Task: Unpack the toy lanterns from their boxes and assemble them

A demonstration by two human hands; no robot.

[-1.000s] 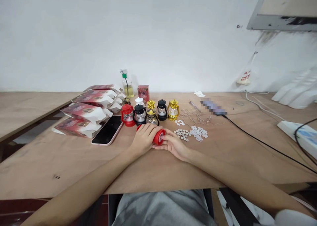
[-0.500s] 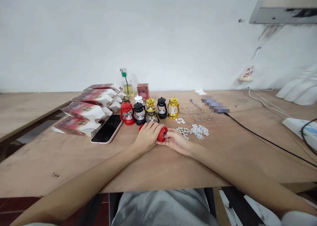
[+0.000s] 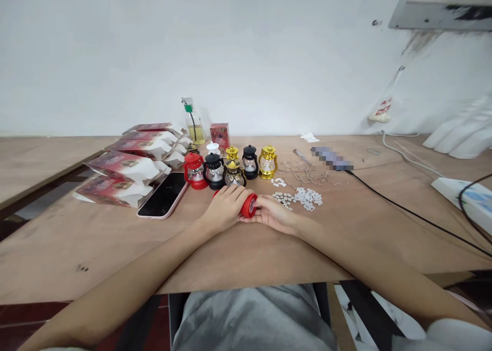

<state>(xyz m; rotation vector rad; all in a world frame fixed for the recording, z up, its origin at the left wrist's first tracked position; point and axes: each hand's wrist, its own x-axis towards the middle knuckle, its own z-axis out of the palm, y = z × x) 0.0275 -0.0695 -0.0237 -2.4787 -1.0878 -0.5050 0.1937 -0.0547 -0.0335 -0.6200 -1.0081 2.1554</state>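
My left hand (image 3: 226,207) is wrapped over a small red lantern (image 3: 249,205) lying on its side, its round base turned to the right. Most of the lantern's body is hidden under that hand. At the base is my right hand (image 3: 274,213), its thumb and finger against the base's underside and other fingers beneath the rim; whether a small part is between the fingertips cannot be seen. Just beyond stand several small lanterns: a red one (image 3: 194,170), black ones (image 3: 250,162) and gold ones (image 3: 268,162). White round pieces (image 3: 283,197) and flat white pieces (image 3: 308,198) lie right of my right hand.
At left are a phone (image 3: 163,196) and several red-and-white boxes (image 3: 111,189). A pump bottle (image 3: 196,131) and a small red box (image 3: 220,134) stand behind the lanterns. Bent wires (image 3: 303,176), a screwdriver-like tool (image 3: 302,157) and a black cable (image 3: 407,207) lie at right.
The view has shifted slightly, so the scene sits a little higher. Both hands remain at the red lantern; its base faces the camera slightly differently, and the right fingertips have moved slightly.
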